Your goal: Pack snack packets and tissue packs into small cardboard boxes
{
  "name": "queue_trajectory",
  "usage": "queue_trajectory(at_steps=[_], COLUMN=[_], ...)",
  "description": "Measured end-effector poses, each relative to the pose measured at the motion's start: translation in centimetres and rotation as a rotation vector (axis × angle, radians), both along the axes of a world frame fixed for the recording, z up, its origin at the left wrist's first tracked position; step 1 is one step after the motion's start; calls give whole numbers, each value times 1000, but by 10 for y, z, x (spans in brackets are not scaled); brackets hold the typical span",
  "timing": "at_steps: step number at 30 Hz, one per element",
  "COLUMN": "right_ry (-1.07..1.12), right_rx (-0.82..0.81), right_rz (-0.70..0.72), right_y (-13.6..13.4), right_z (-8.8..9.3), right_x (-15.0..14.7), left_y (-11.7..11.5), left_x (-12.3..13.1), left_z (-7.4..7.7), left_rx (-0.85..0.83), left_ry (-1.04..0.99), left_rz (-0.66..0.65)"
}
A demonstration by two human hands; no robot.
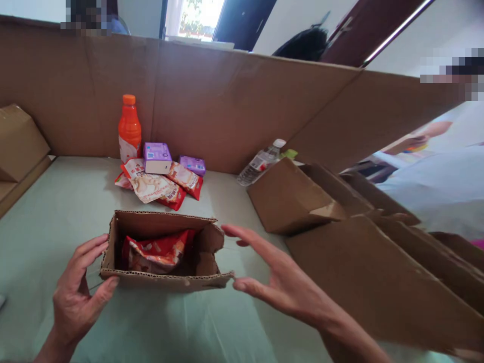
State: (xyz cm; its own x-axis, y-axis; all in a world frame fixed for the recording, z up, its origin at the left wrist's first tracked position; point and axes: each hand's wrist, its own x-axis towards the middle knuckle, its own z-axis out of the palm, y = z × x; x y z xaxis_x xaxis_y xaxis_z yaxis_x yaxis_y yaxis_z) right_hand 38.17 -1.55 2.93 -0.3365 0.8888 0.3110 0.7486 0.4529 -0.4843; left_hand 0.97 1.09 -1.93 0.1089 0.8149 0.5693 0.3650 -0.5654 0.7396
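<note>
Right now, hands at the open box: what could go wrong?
1. The cardboard box is met at its left end by the left hand; the right hand is open at the front corner. Lifted so, it may tip and spill the red packet.
2. Its right end flap is bent inward and could snag packets.
3. Loose cardboard lies just right of that hand; a sweep might shove it.

head-worn view, forward-down, close over the table (56, 201)
</note>
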Motion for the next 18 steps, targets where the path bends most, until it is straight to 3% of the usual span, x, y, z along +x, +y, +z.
queue_trajectory(at_steps=[4,13,18], right_ry=[-4,113,200], right_rx=[22,149,106], right_rz=[178,18,200], right_y=[4,2,4], right_z=[-9,-37,-31], right_x=[-22,-46,-40], left_y=[0,3,-10], left_x=[1,9,7], left_z=[7,41,45], left_rx=[43,-10,-89], left_ry=[69,340,291], left_rz=[78,103,62])
